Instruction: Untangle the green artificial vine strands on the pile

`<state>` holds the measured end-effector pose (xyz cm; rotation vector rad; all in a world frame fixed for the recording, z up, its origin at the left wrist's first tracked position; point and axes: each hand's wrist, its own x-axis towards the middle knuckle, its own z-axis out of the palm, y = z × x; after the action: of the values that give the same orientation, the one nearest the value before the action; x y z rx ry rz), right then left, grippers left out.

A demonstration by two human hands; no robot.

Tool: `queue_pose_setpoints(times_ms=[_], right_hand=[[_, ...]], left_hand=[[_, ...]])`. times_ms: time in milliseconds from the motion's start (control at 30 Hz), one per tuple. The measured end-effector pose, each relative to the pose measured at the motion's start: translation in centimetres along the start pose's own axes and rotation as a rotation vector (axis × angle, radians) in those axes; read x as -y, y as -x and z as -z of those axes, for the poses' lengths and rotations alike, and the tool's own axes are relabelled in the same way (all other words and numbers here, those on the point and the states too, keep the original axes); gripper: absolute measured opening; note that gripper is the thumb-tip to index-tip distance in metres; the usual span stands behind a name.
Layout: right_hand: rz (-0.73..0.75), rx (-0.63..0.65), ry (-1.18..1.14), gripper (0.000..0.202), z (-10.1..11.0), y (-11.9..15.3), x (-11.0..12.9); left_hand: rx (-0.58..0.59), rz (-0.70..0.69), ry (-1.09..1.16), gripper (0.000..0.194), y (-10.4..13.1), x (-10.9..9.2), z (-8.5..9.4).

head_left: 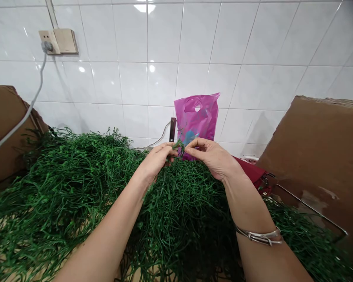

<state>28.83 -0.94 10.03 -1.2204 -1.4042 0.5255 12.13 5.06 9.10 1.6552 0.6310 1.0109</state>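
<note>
Thin green artificial stems (185,192) with small tips lie in a thick, tangled heap below and around both hands. My left hand (160,156) is closed around a small green sprig (179,144) at the centre, its fingers partly hidden behind the thumb. From the right, my right hand (207,154) pinches the same sprig's edge between thumb and forefinger. A silver bracelet (261,236) circles the right forearm. Just behind the hands, a pink plastic bag (198,117) stands against the wall.
Cardboard (314,149) rises at the right, with a bent metal rod (312,209) before it. Another cardboard box (6,129) stands at the left. A grey cable (37,96) hangs from a wall socket (50,41). A red item (250,170) lies behind the right forearm.
</note>
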Motion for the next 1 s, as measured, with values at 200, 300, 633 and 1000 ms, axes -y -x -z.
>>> queue_pose_setpoints(times_ms=[200,300,633,1000], right_hand=[[-0.01,0.069,0.078,0.013,-0.7,0.3,0.8],[-0.011,0.086,0.1,0.014,-1.1,0.3,1.0],[0.012,0.092,0.03,0.015,-1.7,0.7,1.8],[-0.112,0.037,-0.342,0.041,-2.4,-0.7,-0.3]], left_hand=[[-0.008,-0.054,0.095,0.017,0.2,0.0,0.0],[-0.066,-0.079,0.155,0.012,0.0,0.2,0.1],[-0.084,-0.137,0.207,0.018,-0.2,0.3,0.1],[-0.026,-0.377,0.339,0.011,-0.1,0.9,-1.1]])
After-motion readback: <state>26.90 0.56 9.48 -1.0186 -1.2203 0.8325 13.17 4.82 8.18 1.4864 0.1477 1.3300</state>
